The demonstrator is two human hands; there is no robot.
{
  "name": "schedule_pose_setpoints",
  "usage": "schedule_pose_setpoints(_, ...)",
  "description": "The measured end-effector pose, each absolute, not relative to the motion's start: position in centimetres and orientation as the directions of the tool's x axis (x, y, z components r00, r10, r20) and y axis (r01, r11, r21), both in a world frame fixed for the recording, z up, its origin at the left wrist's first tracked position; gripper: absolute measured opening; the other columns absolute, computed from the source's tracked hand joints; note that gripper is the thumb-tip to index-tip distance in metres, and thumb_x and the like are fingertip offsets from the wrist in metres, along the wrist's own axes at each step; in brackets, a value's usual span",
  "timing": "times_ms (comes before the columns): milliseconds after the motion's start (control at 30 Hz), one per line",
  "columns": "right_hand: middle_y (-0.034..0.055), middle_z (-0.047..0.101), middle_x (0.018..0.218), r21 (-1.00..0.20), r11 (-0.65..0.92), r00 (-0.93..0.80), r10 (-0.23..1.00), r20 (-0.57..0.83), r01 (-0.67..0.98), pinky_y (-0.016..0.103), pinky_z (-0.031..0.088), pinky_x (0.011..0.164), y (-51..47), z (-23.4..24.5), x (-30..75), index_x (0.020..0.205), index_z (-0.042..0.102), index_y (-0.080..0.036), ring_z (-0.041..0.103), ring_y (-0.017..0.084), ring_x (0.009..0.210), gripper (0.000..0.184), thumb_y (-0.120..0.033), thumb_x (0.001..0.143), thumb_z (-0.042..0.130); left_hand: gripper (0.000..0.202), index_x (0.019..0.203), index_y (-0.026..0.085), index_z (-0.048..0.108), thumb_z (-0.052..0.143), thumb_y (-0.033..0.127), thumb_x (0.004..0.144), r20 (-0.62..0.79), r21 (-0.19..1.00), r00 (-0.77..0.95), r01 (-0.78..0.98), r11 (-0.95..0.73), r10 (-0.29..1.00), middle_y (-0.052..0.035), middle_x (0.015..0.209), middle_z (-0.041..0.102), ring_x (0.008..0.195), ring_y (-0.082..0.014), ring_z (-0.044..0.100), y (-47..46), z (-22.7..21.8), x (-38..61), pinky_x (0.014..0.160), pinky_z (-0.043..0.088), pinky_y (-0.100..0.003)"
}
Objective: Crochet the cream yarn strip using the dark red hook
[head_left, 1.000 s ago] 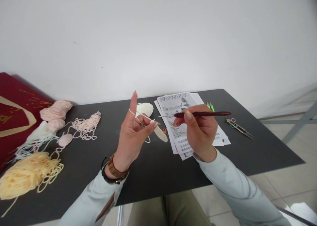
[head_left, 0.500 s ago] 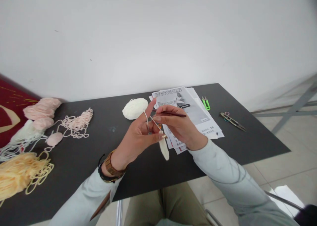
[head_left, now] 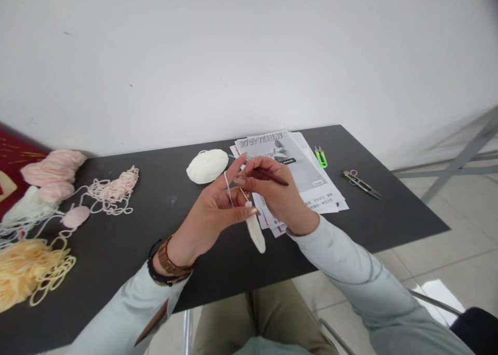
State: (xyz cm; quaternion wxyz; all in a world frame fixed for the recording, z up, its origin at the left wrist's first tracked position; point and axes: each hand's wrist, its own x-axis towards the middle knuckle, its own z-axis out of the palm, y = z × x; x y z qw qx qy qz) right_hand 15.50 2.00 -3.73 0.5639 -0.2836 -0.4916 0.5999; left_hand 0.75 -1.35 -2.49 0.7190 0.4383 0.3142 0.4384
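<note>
My left hand [head_left: 212,212] is raised over the dark table [head_left: 218,261], thumb and fingers pinched on a small cream crochet piece [head_left: 256,231] that hangs down from it. A cream yarn strand loops over its index finger. My right hand [head_left: 278,191] is closed on a dark brown crochet hook [head_left: 272,177], its tip at the top of the crochet piece. Both hands meet in front of a stack of printed sheets [head_left: 299,176]. A cream yarn ball [head_left: 207,166] lies just behind my left hand.
Pink yarn balls [head_left: 50,171], a loose pink tangle [head_left: 112,191] and a yellow yarn heap [head_left: 27,274] lie at the left. Green snips [head_left: 320,157] and small scissors [head_left: 360,183] lie right of the sheets. A red box [head_left: 10,163] is at the far left.
My hands have come together: the right hand brought the hook in from the right to the crochet piece. The left index finger has lowered. The view has shifted so that the table sits further left.
</note>
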Motion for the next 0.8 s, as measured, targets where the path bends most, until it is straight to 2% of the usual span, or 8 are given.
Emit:
schedule_pose_setpoints(133, -0.0001, 0.061, 0.077, -0.916, 0.309, -0.147, 0.924, 0.352, -0.257, 0.026, 0.049, 0.071, 1.7, -3.3, 15.6, 0.077, 0.060, -0.017, 0.058, 0.013, 0.075, 0.027, -0.032, 0.074, 0.082, 0.087, 0.142, 0.041, 0.044, 0.080, 0.009, 0.069, -0.074, 0.908, 0.411, -0.350, 0.232, 0.909, 0.0039, 0.068, 0.059, 0.063, -0.0067, 0.053, -1.3, -2.5, 0.8, 0.063, 0.050, -0.016)
schedule_pose_setpoints(367, 0.0000, 0.060, 0.081, -0.886, 0.436, -0.139, 0.878, 0.457, -0.157, 0.026, 0.048, 0.069, 1.6, -3.9, 15.5, 0.081, 0.058, -0.019, 0.058, 0.014, 0.075, 0.012, -0.024, 0.082, 0.069, 0.087, 0.140, 0.041, 0.047, 0.081, 0.008, 0.067, -0.087, 0.902, 0.414, -0.354, 0.248, 0.906, 0.0009, 0.086, 0.063, 0.067, -0.0072, 0.054, -1.4, -2.7, 0.9, 0.065, 0.053, -0.018)
schedule_pose_setpoints(567, -0.0012, 0.060, 0.081, -0.855, 0.516, -0.103, 0.849, 0.518, -0.051, 0.025, 0.048, 0.072, 1.6, -4.3, 15.5, 0.084, 0.059, -0.019, 0.058, 0.012, 0.075, 0.006, -0.017, 0.086, 0.064, 0.087, 0.142, 0.042, 0.043, 0.079, 0.009, 0.070, -0.083, 0.899, 0.441, -0.353, 0.258, 0.894, 0.0015, 0.076, 0.063, 0.066, -0.0084, 0.056, -1.4, -2.7, 0.9, 0.065, 0.052, -0.019)
schedule_pose_setpoints(633, -0.0005, 0.061, 0.084, -0.840, 0.539, -0.119, 0.832, 0.542, -0.058, 0.026, 0.050, 0.075, 1.9, -4.4, 15.6, 0.088, 0.060, -0.019, 0.060, 0.013, 0.079, 0.006, -0.020, 0.087, 0.066, 0.086, 0.141, 0.042, 0.045, 0.079, 0.009, 0.070, -0.082, 0.898, 0.425, -0.361, 0.252, 0.901, 0.0023, 0.075, 0.062, 0.064, -0.0075, 0.056, -1.5, -2.5, 0.8, 0.065, 0.052, -0.019)
schedule_pose_setpoints(700, 0.0022, 0.064, 0.096, -0.842, 0.529, -0.142, 0.830, 0.539, -0.108, 0.028, 0.053, 0.079, 2.2, -4.2, 15.7, 0.098, 0.062, -0.021, 0.063, 0.015, 0.088, 0.016, -0.028, 0.087, 0.070, 0.083, 0.139, 0.041, 0.047, 0.079, 0.009, 0.070, -0.072, 0.899, 0.380, -0.375, 0.225, 0.922, 0.0033, 0.072, 0.061, 0.064, -0.0069, 0.056, -1.5, -2.3, 0.7, 0.066, 0.052, -0.018)
schedule_pose_setpoints(767, 0.0044, 0.065, 0.106, -0.857, 0.492, -0.128, 0.850, 0.511, -0.152, 0.027, 0.056, 0.074, 2.3, -3.7, 16.0, 0.111, 0.061, -0.023, 0.065, 0.017, 0.092, 0.027, -0.037, 0.089, 0.069, 0.082, 0.139, 0.041, 0.047, 0.079, 0.009, 0.071, -0.043, 0.904, 0.335, -0.387, 0.179, 0.941, 0.0040, 0.070, 0.060, 0.066, -0.0077, 0.057, -1.5, -2.0, 0.5, 0.068, 0.052, -0.019)
schedule_pose_setpoints(800, 0.0043, 0.066, 0.106, -0.867, 0.471, -0.098, 0.867, 0.489, -0.164, 0.026, 0.056, 0.067, 2.2, -3.3, 16.1, 0.116, 0.060, -0.025, 0.066, 0.016, 0.087, 0.028, -0.040, 0.092, 0.065, 0.080, 0.139, 0.041, 0.048, 0.079, 0.010, 0.071, -0.025, 0.907, 0.315, -0.392, 0.154, 0.949, 0.0041, 0.069, 0.059, 0.067, -0.0082, 0.058, -1.5, -1.9, 0.5, 0.068, 0.053, -0.020)
